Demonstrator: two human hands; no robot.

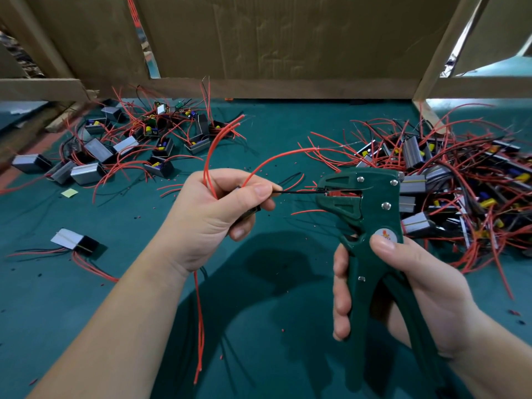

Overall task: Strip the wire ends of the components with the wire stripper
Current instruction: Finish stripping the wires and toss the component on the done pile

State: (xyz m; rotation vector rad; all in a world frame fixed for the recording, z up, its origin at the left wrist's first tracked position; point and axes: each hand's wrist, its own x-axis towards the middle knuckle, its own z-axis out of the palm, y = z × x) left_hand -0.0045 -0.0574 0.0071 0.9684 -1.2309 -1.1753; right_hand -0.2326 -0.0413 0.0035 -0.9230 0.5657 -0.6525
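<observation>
Starting with the boxes: scattered across the far left of the green mat [288, 133], small grey housings [121, 148], several lying open with yellow and blue parts on little boards inside, red leads spilling out. Heaped on the right, a denser pile of the same housings [449, 180], tangled in red and black wire. Down at the near left, one lone housing [75, 240], leads trailing off beside it. Now to the middle, up off the mat: pinching a black wire [299, 192] between thumb and forefinger of the left hand [213, 214], other fingers curled round a dark component [250, 211] (mostly hidden in the palm) and a bundle of red wires [210, 156] arching up and away. Running level, left to right, that black wire, tip sitting in the tool's mouth. Gripping the green wire stripper [362, 214] in the right hand [403, 289], fingers wrapped round the handles, thumb against the round badge; long axis upright, handles down toward the wearer, head on top, mouth pointing left at the wire.
</observation>
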